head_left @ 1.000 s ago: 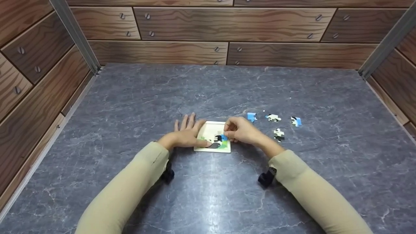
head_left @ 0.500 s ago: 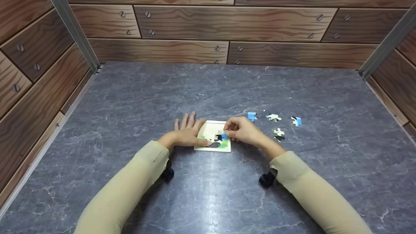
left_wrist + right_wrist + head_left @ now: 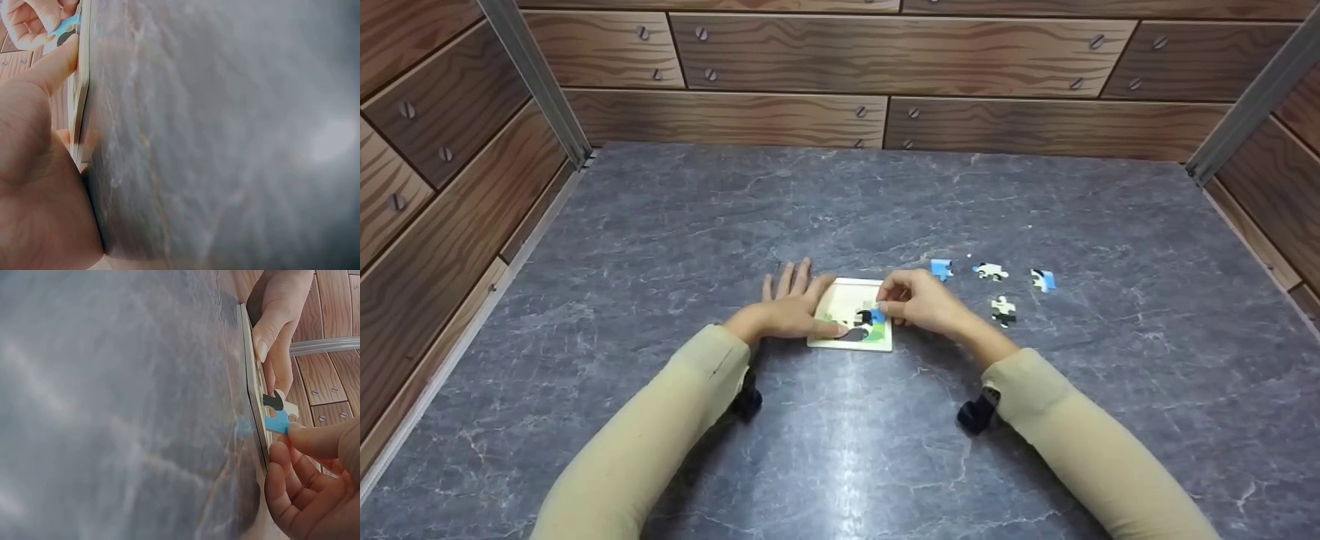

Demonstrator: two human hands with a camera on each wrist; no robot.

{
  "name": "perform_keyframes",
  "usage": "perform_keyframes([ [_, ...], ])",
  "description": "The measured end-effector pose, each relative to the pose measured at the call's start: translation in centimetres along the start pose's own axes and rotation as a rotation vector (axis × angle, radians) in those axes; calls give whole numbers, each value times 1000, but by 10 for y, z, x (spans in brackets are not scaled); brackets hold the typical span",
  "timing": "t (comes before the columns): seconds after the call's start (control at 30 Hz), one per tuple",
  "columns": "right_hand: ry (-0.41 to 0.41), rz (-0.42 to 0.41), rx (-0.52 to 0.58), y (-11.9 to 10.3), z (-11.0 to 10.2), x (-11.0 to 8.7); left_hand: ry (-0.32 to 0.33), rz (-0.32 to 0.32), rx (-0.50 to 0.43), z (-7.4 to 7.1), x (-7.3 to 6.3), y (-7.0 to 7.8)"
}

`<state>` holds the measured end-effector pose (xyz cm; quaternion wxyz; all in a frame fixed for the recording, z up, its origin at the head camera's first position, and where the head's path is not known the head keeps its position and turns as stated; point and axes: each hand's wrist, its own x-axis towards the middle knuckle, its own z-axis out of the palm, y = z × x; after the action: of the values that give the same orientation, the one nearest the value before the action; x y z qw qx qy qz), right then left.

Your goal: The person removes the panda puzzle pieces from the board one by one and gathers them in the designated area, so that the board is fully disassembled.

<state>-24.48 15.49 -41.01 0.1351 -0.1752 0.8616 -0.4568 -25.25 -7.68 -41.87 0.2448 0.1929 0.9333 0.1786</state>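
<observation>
One puzzle piece [image 3: 277,421], blue, black and cream, is pinched by the thumb and fingers of the right hand [image 3: 919,301]. It stands raised at an angle over the puzzle tray [image 3: 851,348]; whether its lower edge is seated cannot be determined. The tray lies on the grey marbled surface [image 3: 840,210], green and dark artwork showing in its near part. The left hand [image 3: 791,315] is spread, fingers apart, thumb resting on the tray's near left area. Four loose pieces [image 3: 990,271] lie right of the tray, three in a row, one nearer. Wood-patterned panels [image 3: 900,56] stand behind.
</observation>
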Motion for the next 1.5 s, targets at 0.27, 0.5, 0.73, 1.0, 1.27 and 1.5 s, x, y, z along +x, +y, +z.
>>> perform_keyframes([
  [0.27, -1, -34, -72, -5, -2, 2, -4, 6, -8, 0, 1, 1],
  [0.5, 4, -57, -105, -3, 0, 1, -8, -52, 5, 3, -3, 7],
  [0.73, 23, -67, -102, -2, 3, 1, 40, -97, -6, 10, -8, 21],
  [1.0, 26, -72, -118, -5, 3, 0, 101, -197, -80, 14, -2, 29],
  [1.27, 35, -76, -107, -4, 1, -1, 127, -246, -103, 15, 1, 33],
  [1.5, 69, -2, -10, -3, -3, -3, 130, -258, -107, 14, 2, 33],
])
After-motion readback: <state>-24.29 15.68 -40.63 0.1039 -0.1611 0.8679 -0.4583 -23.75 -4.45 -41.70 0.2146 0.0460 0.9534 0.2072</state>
